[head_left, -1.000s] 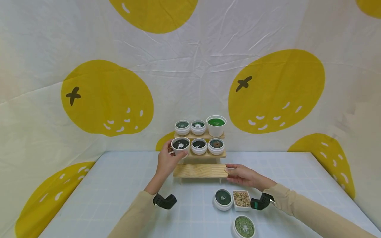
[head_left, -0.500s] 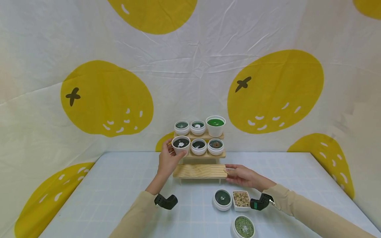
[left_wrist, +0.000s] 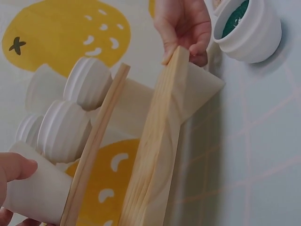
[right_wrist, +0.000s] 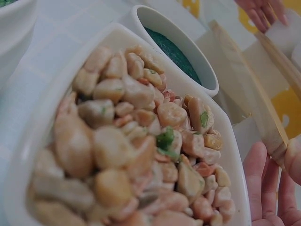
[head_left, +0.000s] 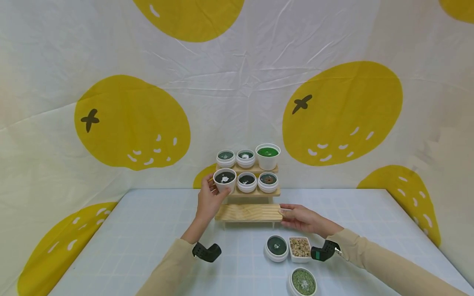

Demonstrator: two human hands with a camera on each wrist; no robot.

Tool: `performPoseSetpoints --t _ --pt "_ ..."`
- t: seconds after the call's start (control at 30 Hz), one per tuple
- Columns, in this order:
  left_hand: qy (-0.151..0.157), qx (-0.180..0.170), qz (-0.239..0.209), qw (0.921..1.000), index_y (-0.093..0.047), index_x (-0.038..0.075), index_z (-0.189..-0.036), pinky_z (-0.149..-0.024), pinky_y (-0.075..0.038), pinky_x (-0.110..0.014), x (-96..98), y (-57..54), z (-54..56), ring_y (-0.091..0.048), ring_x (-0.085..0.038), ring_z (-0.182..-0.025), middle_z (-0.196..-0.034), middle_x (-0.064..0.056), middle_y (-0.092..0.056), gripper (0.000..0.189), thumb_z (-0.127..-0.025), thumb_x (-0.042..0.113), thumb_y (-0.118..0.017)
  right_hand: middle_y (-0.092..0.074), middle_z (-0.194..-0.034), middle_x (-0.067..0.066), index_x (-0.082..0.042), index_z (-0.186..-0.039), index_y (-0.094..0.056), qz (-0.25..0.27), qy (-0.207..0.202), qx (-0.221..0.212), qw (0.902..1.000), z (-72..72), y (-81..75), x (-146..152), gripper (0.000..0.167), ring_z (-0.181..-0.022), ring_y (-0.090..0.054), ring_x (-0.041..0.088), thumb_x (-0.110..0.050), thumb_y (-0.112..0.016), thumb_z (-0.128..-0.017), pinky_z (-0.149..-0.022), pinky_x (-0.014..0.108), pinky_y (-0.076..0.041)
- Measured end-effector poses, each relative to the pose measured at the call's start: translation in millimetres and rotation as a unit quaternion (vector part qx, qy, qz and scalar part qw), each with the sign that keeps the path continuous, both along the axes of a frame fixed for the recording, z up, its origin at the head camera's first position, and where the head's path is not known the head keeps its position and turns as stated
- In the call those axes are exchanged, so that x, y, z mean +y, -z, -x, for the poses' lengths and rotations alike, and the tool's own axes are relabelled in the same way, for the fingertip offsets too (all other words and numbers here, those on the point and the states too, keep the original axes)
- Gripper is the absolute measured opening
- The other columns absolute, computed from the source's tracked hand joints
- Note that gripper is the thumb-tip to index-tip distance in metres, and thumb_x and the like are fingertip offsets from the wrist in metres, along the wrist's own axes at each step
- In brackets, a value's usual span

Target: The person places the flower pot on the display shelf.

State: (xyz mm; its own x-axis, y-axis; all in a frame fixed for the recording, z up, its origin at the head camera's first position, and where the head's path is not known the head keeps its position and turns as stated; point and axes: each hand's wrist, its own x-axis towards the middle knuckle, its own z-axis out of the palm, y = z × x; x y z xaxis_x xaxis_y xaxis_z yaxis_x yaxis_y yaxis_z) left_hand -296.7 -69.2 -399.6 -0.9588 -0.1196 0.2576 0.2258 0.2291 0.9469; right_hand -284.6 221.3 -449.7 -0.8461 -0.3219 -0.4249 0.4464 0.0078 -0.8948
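My left hand (head_left: 209, 200) grips a white cup (head_left: 226, 188) with a dark surface and a white patch inside. The cup is upright at the left end of the stand's middle tier; in the left wrist view its base (left_wrist: 51, 207) meets the board. At the stand's lowest wooden board (head_left: 246, 213), my right hand (head_left: 305, 219) pinches the right end, thumb on top and fingers below. Beside the cup on the middle tier are two white ribbed pots, one dark inside (head_left: 246, 179) and one with a brown centre (head_left: 268, 179).
On the top tier stand two small pots (head_left: 226, 156) and a taller cup with bright green inside (head_left: 268, 153). Nearer on the table are a dark green pot (head_left: 276, 246), a square dish of pebbles (head_left: 300, 247) and a speckled green pot (head_left: 303, 282). A patterned cloth (head_left: 237, 107) hangs behind.
The cup in my left hand has shifted very slightly up and back. My right hand stays on the board's end, and the other pots have not moved.
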Motion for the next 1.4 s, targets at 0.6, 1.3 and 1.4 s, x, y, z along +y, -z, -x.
performPoseSetpoints --t 0.6,1.3,1.4 --pt "0.016 0.009 0.006 0.9998 -0.020 -0.002 -0.149 -0.105 -0.043 -0.047 -3.0 5.5 -12.2 -0.050 -0.043 -0.124 -0.144 -0.030 -0.041 0.083 -0.084 0.006 -0.070 -0.062 -0.102 0.006 0.003 -0.149 -0.021 -0.002 0.004 -0.004 1.0000 -1.2 -1.2 -1.2 0.061 -0.084 -0.062 0.009 -0.014 -0.051 -0.099 -0.074 0.019 -0.056" --pt "0.037 -0.010 0.019 0.9991 -0.023 -0.003 -0.148 -0.107 -0.040 -0.051 -7.0 6.6 -46.0 -0.044 -0.040 -0.131 -0.146 -0.025 -0.040 0.079 -0.085 0.010 -0.069 -0.063 -0.100 0.004 0.003 -0.150 -0.019 0.005 -0.005 0.002 1.0000 -4.5 -5.3 -2.0 0.063 -0.085 -0.062 0.008 -0.014 -0.051 -0.099 -0.075 0.019 -0.056" --pt "0.039 -0.020 0.018 0.9989 -0.024 -0.001 -0.148 -0.108 -0.039 -0.050 -6.9 7.2 -51.8 -0.043 -0.038 -0.132 -0.147 -0.023 -0.039 0.077 -0.086 0.010 -0.069 -0.063 -0.100 0.004 0.003 -0.150 -0.019 0.004 -0.004 0.000 1.0000 -4.3 -4.7 -1.7 0.063 -0.084 -0.062 0.008 -0.014 -0.052 -0.099 -0.075 0.019 -0.056"
